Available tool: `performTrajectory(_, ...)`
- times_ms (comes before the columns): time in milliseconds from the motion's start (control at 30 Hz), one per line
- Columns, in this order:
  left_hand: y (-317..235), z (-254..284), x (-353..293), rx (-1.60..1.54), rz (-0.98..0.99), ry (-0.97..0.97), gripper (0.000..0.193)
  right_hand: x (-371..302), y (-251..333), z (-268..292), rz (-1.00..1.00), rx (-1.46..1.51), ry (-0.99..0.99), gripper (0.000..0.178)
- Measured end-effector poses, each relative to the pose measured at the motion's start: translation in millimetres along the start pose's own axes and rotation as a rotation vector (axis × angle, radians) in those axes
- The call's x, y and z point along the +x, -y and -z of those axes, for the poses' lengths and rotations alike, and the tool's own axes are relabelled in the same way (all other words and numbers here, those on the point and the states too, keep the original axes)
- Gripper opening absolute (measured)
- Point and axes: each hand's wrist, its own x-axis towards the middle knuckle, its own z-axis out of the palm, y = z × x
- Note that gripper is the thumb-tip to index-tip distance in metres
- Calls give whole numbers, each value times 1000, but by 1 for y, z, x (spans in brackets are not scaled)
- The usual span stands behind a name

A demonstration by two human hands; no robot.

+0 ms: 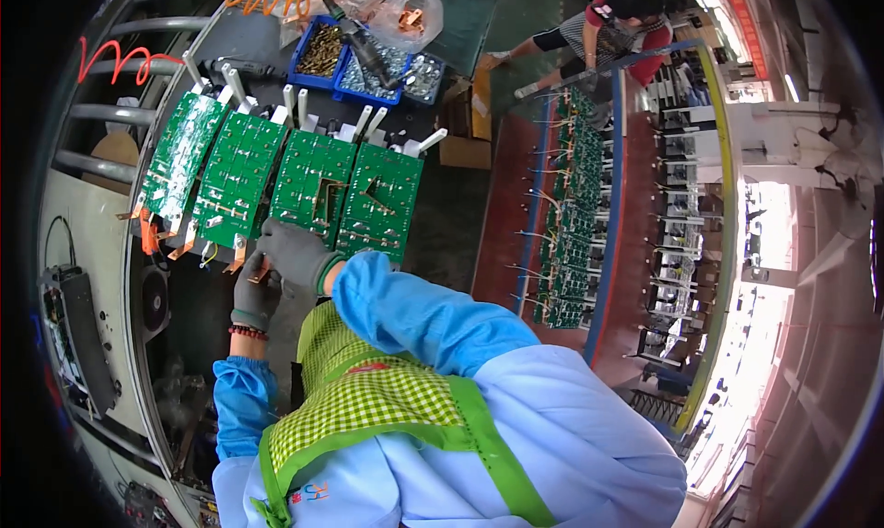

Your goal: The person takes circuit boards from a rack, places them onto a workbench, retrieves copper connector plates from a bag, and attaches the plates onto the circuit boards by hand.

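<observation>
Both my hands wear grey gloves and meet at the near edge of a row of green circuit boards. My left hand [255, 293] is closed around a small copper strip [262, 269]. Just above it, my right hand [296, 254] has its fingers curled by the near corner of the third circuit board [311, 174]; what they grip is hidden. Two loose L-shaped copper bars [324, 199] lie on that board, and another copper bar [373, 194] rests on the rightmost circuit board [382, 220]. Bent copper tabs [184, 240] stick out from the boards' near edges.
Blue bins [318, 51] of brass and silvery small parts stand behind the boards, with a power screwdriver [364, 49] across them. A plastic bag [408, 14] holds copper pieces. On the right, another person [626, 22] is beside a rack line of green boards [571, 206].
</observation>
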Motion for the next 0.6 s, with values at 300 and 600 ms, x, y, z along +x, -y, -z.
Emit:
performTrajectory(300, 5, 28, 4, -198, 147, 85, 19, -5, 11, 12, 30, 55, -30, 24)
performTrajectory(600, 6, 16, -6, 432, -203, 177, 36, 4, 6, 7, -21, -32, 61, 22)
